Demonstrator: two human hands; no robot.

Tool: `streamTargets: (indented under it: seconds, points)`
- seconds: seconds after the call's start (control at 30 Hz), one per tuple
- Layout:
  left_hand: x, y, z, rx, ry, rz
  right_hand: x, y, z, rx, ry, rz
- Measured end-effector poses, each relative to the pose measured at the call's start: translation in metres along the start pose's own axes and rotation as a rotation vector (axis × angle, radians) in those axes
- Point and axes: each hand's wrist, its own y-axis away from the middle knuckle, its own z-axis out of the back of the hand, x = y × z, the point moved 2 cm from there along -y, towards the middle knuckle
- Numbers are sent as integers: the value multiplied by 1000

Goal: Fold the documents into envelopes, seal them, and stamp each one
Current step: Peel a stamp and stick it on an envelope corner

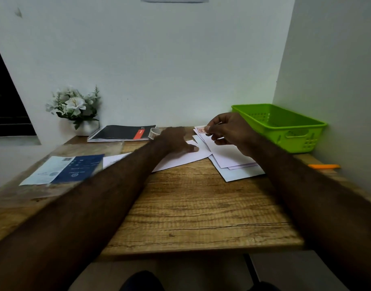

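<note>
The right hand (228, 131) pinched a stamp (201, 130) over the far corner of the pile (237, 164) on the worktop (190, 206); the left hand (176, 141), fingers flat, pressed an envelope (180, 158) just left of it, its long axis running left to right

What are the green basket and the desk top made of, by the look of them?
The green basket looks like moulded plastic: one bright colour, grid holes, a cut-out handle. The desk top looks like matt wood or wood-print laminate, with grain lines; I cannot tell which.
</note>
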Motion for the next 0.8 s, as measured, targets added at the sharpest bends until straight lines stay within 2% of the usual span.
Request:
streamTargets:
  seconds: [0.2,0.4,0.47,0.53,0.67,0.8]
  points:
    - [0,-7,7,170,79,56,-4,-1,2,-32,0,-3]
    - [1,-7,9,239,7,21,-6,-3,4,-66,1,-14]
    - [14,-32,-2,253,4,-9,-6,-3,2,-67,21,-28]
    - [23,-50,-11,220,26,20,-6,-3,-1,-61,31,-41]
    - [7,-15,9,150,120,147,-5,-3,-6,-85,56,-47]
    - [8,-16,13,26,225,142,-4,-4,-10,-119,35,-69]
